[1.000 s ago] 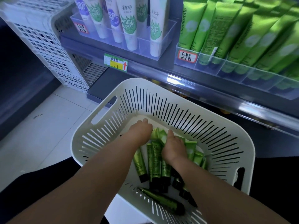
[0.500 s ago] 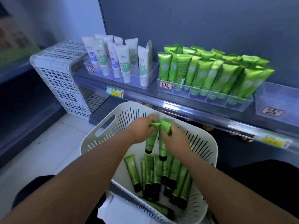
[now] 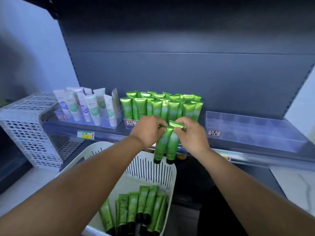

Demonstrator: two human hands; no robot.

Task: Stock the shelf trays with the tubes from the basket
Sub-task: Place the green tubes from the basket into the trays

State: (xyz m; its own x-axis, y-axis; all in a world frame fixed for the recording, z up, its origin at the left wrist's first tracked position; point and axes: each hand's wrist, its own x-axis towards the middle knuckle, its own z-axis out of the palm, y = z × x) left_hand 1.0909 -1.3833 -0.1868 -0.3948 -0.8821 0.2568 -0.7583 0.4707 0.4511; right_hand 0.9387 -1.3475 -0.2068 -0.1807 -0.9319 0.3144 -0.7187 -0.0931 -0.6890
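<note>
Two green tubes hang cap-down side by side in front of the shelf. My left hand (image 3: pixel 148 132) pinches the crimped top of the left tube (image 3: pixel 162 145). My right hand (image 3: pixel 190 135) pinches the top of the right tube (image 3: pixel 172 147). Both hang above the far rim of the white slotted basket (image 3: pixel 153 169), where several more green tubes (image 3: pixel 139 206) lie. Just behind my hands stands the clear shelf tray (image 3: pixel 130 122) packed with upright green tubes (image 3: pixel 160 104).
To the left a clear tray (image 3: pixel 109 120) holds white tubes. Another clear tray (image 3: pixel 252 132) with nothing in it sits on the shelf at the right. A white perforated crate (image 3: pixel 29 132) stands at the far left. Price tags line the shelf edge (image 3: pixel 86 134).
My hands took a tube each in the basket and lifted them up to the shelf tray's front. The view tilted upward with them.
</note>
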